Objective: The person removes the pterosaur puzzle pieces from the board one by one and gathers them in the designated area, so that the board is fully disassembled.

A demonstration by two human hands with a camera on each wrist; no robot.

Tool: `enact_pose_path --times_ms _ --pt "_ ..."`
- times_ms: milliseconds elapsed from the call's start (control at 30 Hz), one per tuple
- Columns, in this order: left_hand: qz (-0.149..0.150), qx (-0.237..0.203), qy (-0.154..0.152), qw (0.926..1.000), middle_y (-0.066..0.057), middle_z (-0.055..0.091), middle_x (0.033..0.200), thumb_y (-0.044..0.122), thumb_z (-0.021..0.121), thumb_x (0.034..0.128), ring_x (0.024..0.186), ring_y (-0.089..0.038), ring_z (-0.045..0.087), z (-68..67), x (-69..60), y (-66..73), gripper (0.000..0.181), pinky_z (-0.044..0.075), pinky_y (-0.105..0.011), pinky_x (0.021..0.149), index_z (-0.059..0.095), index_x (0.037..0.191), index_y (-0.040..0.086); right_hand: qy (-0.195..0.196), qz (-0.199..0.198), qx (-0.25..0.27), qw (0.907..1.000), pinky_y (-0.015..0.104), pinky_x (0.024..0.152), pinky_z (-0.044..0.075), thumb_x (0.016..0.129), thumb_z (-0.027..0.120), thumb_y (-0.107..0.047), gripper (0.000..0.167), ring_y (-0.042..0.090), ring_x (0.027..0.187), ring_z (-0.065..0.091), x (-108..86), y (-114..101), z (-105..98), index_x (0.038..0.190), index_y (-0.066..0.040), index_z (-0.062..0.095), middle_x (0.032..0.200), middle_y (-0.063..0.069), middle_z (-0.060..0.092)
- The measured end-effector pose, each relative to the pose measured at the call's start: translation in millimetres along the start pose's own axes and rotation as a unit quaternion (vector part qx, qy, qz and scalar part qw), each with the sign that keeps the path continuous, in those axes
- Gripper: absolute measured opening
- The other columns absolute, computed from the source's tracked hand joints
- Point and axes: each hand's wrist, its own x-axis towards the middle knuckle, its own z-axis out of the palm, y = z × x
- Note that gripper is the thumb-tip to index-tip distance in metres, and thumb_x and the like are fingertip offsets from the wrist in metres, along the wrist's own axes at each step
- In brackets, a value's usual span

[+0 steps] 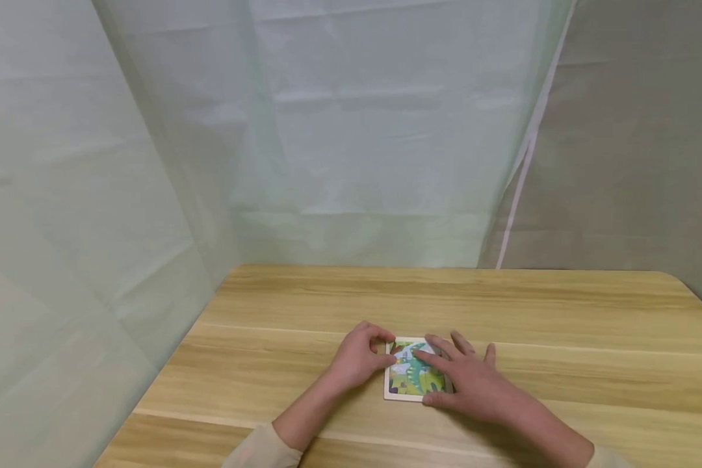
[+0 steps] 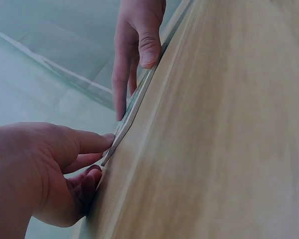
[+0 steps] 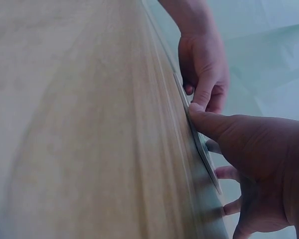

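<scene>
The framed dinosaur puzzle (image 1: 409, 382) lies flat on the wooden table (image 1: 281, 305), between the two hands. The left hand (image 1: 358, 357) is at its left side; thumb and bent forefinger hold the border near the upper left corner. The right hand (image 1: 474, 383), with fingers spread, reaches over its right side, the thumb at the near edge.

A wood-grained table (image 1: 281, 305) has pale and darker bands running parallel to its far edge, and its far right corner is rounded. Whitish, creased sheeting (image 1: 357, 143) hangs behind the far edge; a similar sheet (image 1: 64, 227) flanks the left edge. Toward the far right corner hangs a grey-brown sheet (image 1: 620, 143), bordered by a light strip (image 1: 513, 211). The lighting is soft.
</scene>
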Motion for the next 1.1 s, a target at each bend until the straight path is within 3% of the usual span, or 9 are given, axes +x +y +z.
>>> enact_pose_path --times_ms 333,633,900,1100 --pt "-0.012 -0.013 0.012 0.9998 -0.004 0.059 0.099 0.008 0.083 0.0820 0.079 -0.017 0.049 1.4 -0.7 2.2 0.024 0.043 -0.029 0.069 0.073 0.104 0.008 -0.013 0.012 -0.002 0.9998 0.091 0.088 0.012 0.086 0.068 -0.063 0.075 0.052 0.145 0.022 0.9 1 0 0.151 -0.032 0.048 0.161 0.005 0.035" --pt "-0.024 -0.065 0.018 0.9974 -0.004 0.064 0.095 0.006 0.082 0.0807 0.074 -0.015 0.054 0.8 0.9 0.1 0.025 0.046 -0.027 0.064 0.072 0.104 0.008 -0.029 0.019 0.006 0.9994 0.090 0.090 0.009 0.088 0.063 -0.065 0.075 0.050 0.147 0.018 0.2 0 -1 0.153 -0.034 0.044 0.164 0.004 0.030" --pt "-0.024 -0.111 0.002 0.9936 0.001 0.073 0.087 0.005 0.078 0.0863 0.081 -0.013 0.066 -3.7 1.8 -6.3 0.024 0.053 -0.028 0.073 0.069 0.109 0.007 -0.041 0.018 0.009 0.9989 0.089 0.092 0.007 0.090 0.061 -0.066 0.074 0.049 0.148 0.015 1.1 1 -1 0.154 -0.034 0.043 0.166 0.001 0.025" --pt "-0.028 -0.124 -0.001 0.9919 -0.001 0.074 0.089 0.004 0.078 0.0865 0.085 -0.013 0.067 -8.0 0.9 -11.2 0.025 0.054 -0.030 0.075 0.069 0.109 0.008 -0.041 0.019 0.008 0.9990 0.090 0.092 0.007 0.090 0.061 -0.066 0.074 0.049 0.148 0.015 0.1 1 0 0.154 -0.034 0.043 0.166 0.000 0.024"
